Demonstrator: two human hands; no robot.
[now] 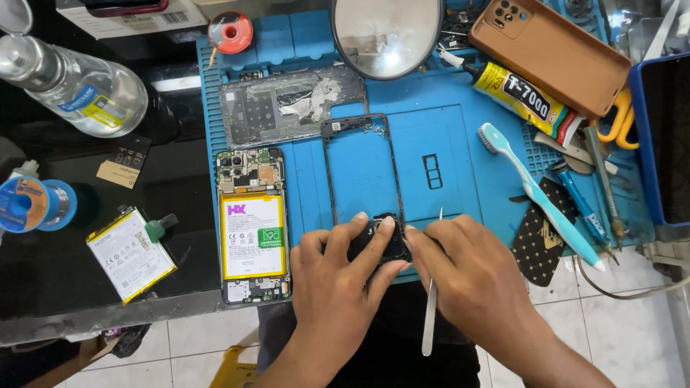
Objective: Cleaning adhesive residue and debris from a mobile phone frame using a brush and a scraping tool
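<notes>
You hold a small black part (379,241) at the near end of the thin black phone frame (361,172), which lies flat on the blue work mat (460,144). Your left hand (338,276) pinches the part between thumb and fingers; your right hand (471,276) presses against it from the other side while gripping metal tweezers (430,309). I judge the frame's slim rails may bend or snap if you twist the part instead of easing it. The tweezers' tip (440,213) points up near your fingers and could slip and jab them. Just left, the opened phone with its yellow-edged battery (252,236) lies exposed; a stray tool could nick it. The glue tube (521,97) sits well apart.
</notes>
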